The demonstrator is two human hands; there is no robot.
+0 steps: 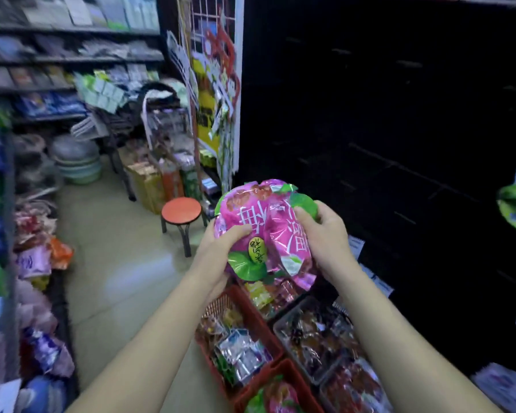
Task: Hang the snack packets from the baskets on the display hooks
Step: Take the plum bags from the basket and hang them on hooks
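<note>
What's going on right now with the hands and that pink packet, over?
Both left hand and right hand grip pink packet. Packet held above red basket, not yet hung. Display at right too dark to see hooks. Nothing seen in the way.

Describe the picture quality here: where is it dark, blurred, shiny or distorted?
Head view: the display wall on the right is nearly black; the shelves on the left are blurred; the pink snack packet, gripped by the left hand and right hand, is sharper, with glare on its foil; the wide angle bends the edges.

Red stool (181,210) — stacked basins (77,165) beyond
</note>
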